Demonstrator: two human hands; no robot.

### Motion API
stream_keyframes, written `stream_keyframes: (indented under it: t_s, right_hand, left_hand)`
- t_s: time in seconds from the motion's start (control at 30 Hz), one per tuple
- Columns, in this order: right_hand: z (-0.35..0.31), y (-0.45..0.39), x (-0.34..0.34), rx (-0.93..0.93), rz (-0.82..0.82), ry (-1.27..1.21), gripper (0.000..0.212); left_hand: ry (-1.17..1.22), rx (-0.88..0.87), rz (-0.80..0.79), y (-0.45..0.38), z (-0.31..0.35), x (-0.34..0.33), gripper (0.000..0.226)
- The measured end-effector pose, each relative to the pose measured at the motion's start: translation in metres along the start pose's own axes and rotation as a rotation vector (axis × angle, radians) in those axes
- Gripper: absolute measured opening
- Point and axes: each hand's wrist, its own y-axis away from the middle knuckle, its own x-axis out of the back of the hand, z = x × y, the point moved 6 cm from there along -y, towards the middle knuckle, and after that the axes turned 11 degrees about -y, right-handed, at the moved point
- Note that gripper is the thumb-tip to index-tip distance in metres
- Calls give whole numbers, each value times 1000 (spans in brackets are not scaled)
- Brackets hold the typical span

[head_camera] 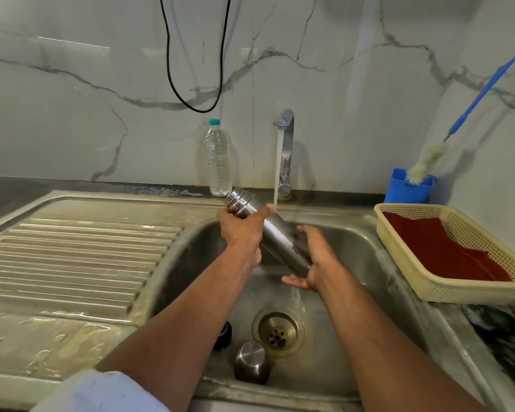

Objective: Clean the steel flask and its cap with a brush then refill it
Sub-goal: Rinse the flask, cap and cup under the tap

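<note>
Holding steel flask (275, 237) tilted under tap (284, 126); both hands grip.

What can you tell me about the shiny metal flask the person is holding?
The steel flask is a slim, silver, brushed-metal cylinder with a ridged, threaded neck and no cap on. It is held tilted over the sink, its neck up and to the left, its base lower right. The left hand grips it just below the neck, while the right hand holds its lower end. The tap's water stream comes down by its upper part, where the left hand holds it.
</note>
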Motion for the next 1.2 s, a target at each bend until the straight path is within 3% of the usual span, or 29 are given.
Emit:
stream_keyframes:
  t_s: [0.1, 0.23, 0.3, 0.37, 0.4, 0.5, 0.57, 0.8, 0.97, 1.2]
  right_hand:
    - [-3, -1, 1, 10, -24, -243, 47]
    - [-17, 7, 7, 217, 44, -407, 34]
    - [-30, 12, 13, 438, 154, -347, 38]
    - [-44, 23, 14, 670, 213, -256, 55]
    - [-49, 28, 13, 752, 233, -220, 65]
    - [-61, 45, 12, 948, 307, -157, 76]
    - [-67, 53, 13, 1034, 347, -125, 80]
    - [-78, 71, 15, 1228, 424, -43, 84]
    - [-81, 78, 8, 1317, 331, 29, 83]
    - [-82, 87, -1, 1364, 212, -12, 79]
  left_hand:
    - [181, 198, 6, 3, -9, 4, 86]
    - [220, 372, -83, 12, -24, 1, 69]
    - [132, 375, -153, 21, -21, -3, 36]
    - [28, 390, -225, 25, -24, -10, 17]
    - [-59, 401, -260, 29, -25, -13, 17]
    - [-314, 438, -341, 36, -28, -17, 48]
    - [-439, 423, -385, 39, -24, -17, 40]
    - [-758, 148, -514, 35, -5, -18, 13]
    - [-741, -269, -704, 40, 5, -39, 39]
    - [-703, -507, -626, 39, 17, -38, 49]
